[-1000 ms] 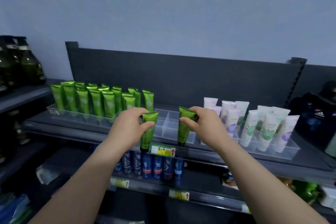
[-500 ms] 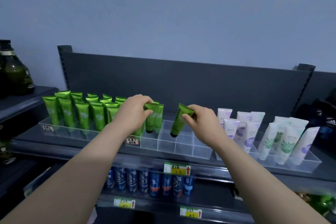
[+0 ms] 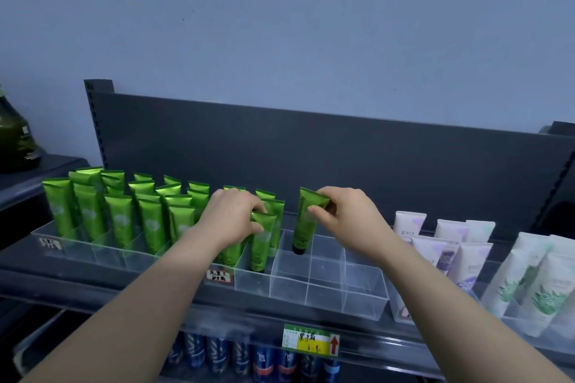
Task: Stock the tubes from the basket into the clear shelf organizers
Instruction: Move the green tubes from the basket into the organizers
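My left hand (image 3: pixel 231 216) grips the top of a green tube (image 3: pixel 260 242) that stands cap down in a slot of the clear organizer (image 3: pixel 326 286), beside the other green tubes. My right hand (image 3: pixel 345 214) pinches the crimped top of a second green tube (image 3: pixel 306 224), whose black cap sits at a back compartment of the same organizer. Several green tubes (image 3: pixel 118 214) fill the organizer's left part. The basket is out of view.
White and lilac tubes (image 3: pixel 448 246) and white tubes with green leaves (image 3: pixel 529 280) stand in organizers to the right. A dark back panel (image 3: pixel 311 162) rises behind the shelf. Blue cans (image 3: pixel 236 354) line the shelf below, behind a yellow price tag (image 3: pixel 311 340). A dark green bottle (image 3: pixel 15 140) stands far left.
Both hands moved from the shelf's front edge up and back over the organizer. The two green tubes came down with their caps into the compartments.
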